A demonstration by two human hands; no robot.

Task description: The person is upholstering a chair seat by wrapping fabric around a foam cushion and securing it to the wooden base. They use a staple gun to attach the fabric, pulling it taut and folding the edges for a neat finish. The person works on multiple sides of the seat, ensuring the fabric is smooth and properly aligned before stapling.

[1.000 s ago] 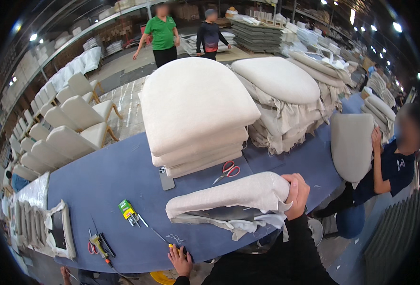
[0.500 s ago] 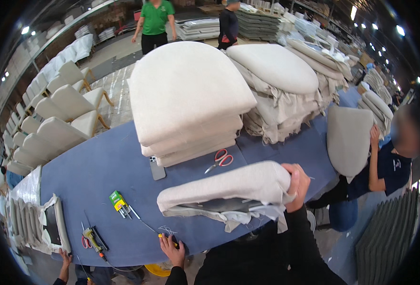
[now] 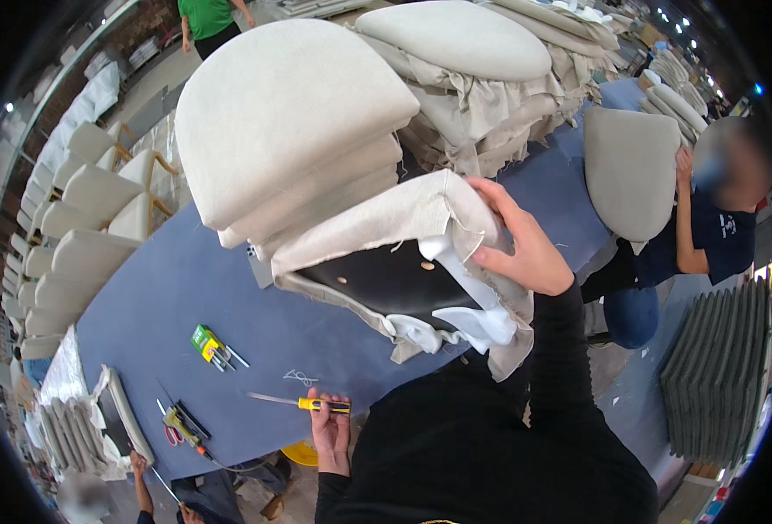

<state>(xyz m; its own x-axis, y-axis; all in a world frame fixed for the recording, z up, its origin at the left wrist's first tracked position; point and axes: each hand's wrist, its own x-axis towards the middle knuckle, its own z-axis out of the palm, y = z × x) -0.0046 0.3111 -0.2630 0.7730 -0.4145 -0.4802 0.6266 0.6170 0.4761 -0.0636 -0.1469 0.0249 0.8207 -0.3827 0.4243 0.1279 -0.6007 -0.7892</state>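
Note:
My right hand (image 3: 526, 244) grips the right edge of an upholstered seat cushion (image 3: 351, 229), fingers over the beige fabric and thumb on the near side. The cushion is tilted up, so its black underside with small holes, loose fabric edge and white padding shows. In my left hand (image 3: 330, 430) lies a screwdriver (image 3: 323, 404) with a yellow and black handle, its shaft pointing left over the blue table (image 3: 255, 349). Just behind the cushion rises a stack of finished-looking beige seat cushions (image 3: 294, 122). A phone (image 3: 259, 266) is partly covered by the raised cushion.
A green and yellow box (image 3: 210, 342) with metal sticks lies left of centre. Further left are a staple gun (image 3: 185, 428) and red-handled scissors (image 3: 173, 435). Fabric-draped cushions (image 3: 491, 105) are piled behind. At right a co-worker (image 3: 709, 210) holds another cushion (image 3: 632, 170).
My right hand has tilted the cushion up, turning its underside into view. My left hand has raised the screwdriver off the table. The red-handled scissors by the stack are now hidden.

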